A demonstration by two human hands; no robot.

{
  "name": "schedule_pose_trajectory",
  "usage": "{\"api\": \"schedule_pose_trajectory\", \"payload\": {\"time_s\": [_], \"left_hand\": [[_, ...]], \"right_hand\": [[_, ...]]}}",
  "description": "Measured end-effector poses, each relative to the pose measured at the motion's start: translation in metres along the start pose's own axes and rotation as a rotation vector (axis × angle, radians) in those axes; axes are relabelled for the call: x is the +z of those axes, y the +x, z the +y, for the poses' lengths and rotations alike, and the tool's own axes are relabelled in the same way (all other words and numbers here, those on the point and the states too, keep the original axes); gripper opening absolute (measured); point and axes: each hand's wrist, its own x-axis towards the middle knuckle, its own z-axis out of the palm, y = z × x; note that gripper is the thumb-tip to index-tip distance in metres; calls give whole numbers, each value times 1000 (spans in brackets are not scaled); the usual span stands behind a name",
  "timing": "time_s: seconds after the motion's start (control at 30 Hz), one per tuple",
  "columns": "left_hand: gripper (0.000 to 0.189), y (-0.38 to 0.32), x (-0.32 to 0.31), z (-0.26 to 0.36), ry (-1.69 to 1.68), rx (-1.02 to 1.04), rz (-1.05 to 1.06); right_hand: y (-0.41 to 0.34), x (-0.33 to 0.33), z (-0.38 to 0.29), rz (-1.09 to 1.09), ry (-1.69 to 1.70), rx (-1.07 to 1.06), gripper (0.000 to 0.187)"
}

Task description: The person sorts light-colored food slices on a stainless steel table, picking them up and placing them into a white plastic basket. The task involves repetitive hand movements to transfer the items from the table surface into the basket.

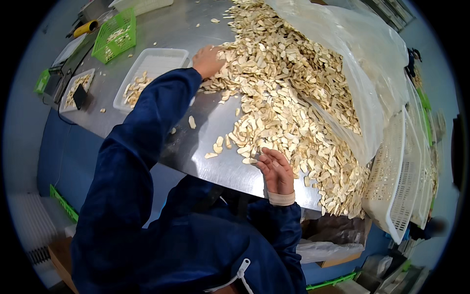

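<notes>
A large heap of dried, pale sliced pieces (271,106) spreads over a stainless steel table (227,172). My left hand (208,61) reaches to the heap's left edge, back of the hand up; its fingertips are partly hidden among the slices, so a hold cannot be told. My right hand (278,171) is at the heap's near edge, palm turned up and fingers loosely bent and apart, with nothing clearly held. Left of my left hand, partly behind my sleeve, a clear plastic tray (158,55) holds some slices (137,86). A few loose slices (192,122) lie between the hands.
A green basket (130,18) with slices stands at the upper left. Near it, a small white tray (66,106) of slices sits by a dark device. Clear plastic sheeting (367,66) borders the heap on the right, beside white perforated crates (385,176). Below the table is a plastic-lined box (330,251).
</notes>
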Motion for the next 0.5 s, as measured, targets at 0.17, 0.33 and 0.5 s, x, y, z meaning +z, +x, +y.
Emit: {"api": "schedule_pose_trajectory", "payload": {"time_s": [0.17,0.33,0.5], "left_hand": [[38,-8,-1,-9,-180,154,-394],[33,-46,-32,35,-136,153,-151],[20,-21,-12,61,-414,77,-182]], "right_hand": [[-3,-1,-1,38,-26,5,34],[-1,-8,4,18,-29,13,33],[-1,-6,2,28,-5,3,33]]}}
